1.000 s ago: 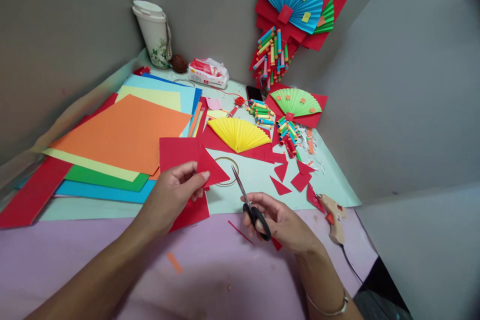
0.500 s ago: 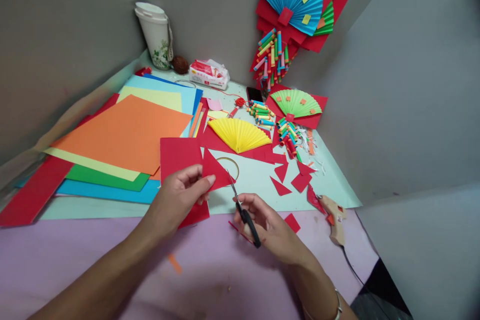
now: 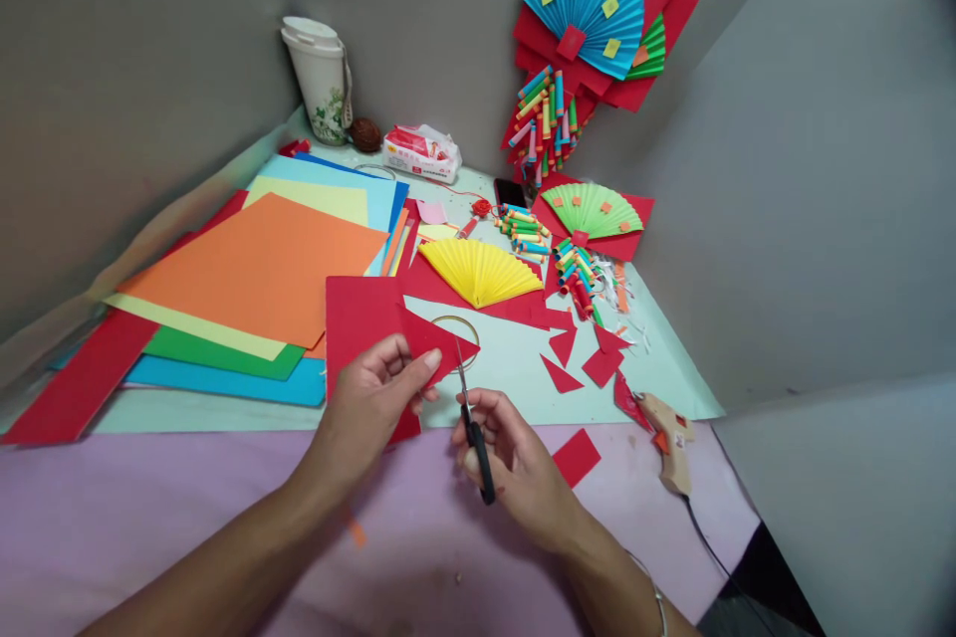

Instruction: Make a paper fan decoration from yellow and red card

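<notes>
My left hand (image 3: 380, 398) pinches a sheet of red paper (image 3: 434, 343) between thumb and fingers, and a pointed corner of it sticks out to the right. Black-handled scissors (image 3: 476, 433) are gripped in my right hand (image 3: 519, 468), blades upward. The blades meet the red paper close to its pointed corner; whether they are apart is too fine to tell. Behind my left hand lies a larger red sheet (image 3: 362, 304). A yellow folded paper fan (image 3: 482, 277) rests on red paper just beyond the hands.
Coloured sheets (image 3: 254, 264) are stacked at the left. A glue gun (image 3: 672, 443) and red scraps (image 3: 601, 366) lie to the right. Farther back are a cup (image 3: 318, 80), a tissue pack (image 3: 422, 154), a phone (image 3: 510, 193), a green fan (image 3: 594, 209) and a hanging blue fan decoration (image 3: 587, 5).
The scissors have shifted left and turned more upright, with their blades farther in from the red paper's tip. A thin red strip below my right hand no longer shows. The view moved slightly.
</notes>
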`<state>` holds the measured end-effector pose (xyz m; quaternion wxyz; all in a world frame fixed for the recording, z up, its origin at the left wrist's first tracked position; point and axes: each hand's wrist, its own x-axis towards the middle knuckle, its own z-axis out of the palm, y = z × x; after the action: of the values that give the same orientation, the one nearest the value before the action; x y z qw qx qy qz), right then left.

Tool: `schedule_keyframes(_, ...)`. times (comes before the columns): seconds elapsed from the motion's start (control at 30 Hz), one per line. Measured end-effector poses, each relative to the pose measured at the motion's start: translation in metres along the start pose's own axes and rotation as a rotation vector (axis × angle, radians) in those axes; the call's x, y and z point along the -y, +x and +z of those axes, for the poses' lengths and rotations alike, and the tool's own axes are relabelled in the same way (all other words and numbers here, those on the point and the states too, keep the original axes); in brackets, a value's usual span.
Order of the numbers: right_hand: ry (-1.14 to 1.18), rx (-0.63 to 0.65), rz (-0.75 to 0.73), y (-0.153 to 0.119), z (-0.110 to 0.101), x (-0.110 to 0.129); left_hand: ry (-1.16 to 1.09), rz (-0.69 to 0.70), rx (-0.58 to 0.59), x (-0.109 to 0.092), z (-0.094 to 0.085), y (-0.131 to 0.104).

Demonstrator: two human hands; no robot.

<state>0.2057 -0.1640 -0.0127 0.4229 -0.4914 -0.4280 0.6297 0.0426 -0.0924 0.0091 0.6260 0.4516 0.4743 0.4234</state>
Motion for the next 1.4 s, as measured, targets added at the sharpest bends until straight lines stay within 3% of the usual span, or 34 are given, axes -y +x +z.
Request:
schedule_keyframes(0.27, -0.056, -0.035, -0.017, -0.001, 0.006, -0.003, -0.084, -0.025, -0.009, 0.009, 0.000, 0.000)
schedule_keyframes(0.53, -0.127, -0.044, -0.059, 0.000, 0.009, -0.013, -0.215, -0.096, -0.010, 0.004, 0.008, -0.002)
schedule_keyframes(0.87, -0.180, -0.072, -0.065, 0.001, 0.009, -0.012, -0.238, -0.128, 0.002, 0.004, 0.006, -0.001)
schedule_keyframes(1.4, -0.187, -0.070, -0.081, 0.000, 0.006, -0.016, -0.003, -0.013, 0.005, 0.006, 0.001, 0.001)
